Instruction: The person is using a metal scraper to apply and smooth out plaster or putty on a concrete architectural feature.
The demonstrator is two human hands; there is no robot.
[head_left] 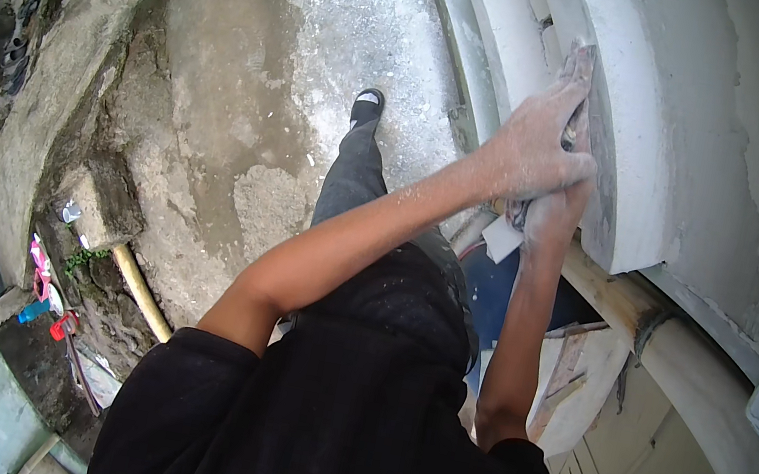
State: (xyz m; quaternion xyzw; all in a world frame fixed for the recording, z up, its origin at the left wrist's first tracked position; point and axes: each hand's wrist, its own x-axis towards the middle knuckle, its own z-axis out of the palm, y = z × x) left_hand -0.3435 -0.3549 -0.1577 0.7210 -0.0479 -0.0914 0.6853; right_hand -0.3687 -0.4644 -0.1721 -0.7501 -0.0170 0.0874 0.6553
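The bank (pixel 71 112) is bounding the far left, and a red-headed tool (pixel 65 326) is lying beside it. The path (pixel 232 38) is running alongside, with white dust (pixel 367 22) covering its right part; a foot (pixel 369 108) is standing on this dusted strip.

The left hand (pixel 530 144) is resting against the ledge (pixel 625 138), fingers straight and close together, thumb crossing toward the right hand (pixel 557 213). The right hand is lying just below and partly beneath it; its fingers are mostly hidden, so its opening cannot be told. A small item (pixel 572 129) is showing between the hands; its kind, and which hand is gripping it, cannot be told.

The step in hand is apparently rubbing the ledge surface. The next stroke is calling for even pressure along the curve, fingertips clear of the edge.

The ledge is running openly above the hands; the wall (pixel 696 110) is limiting rightward travel, and the pole (pixel 609 290) is crossing below.
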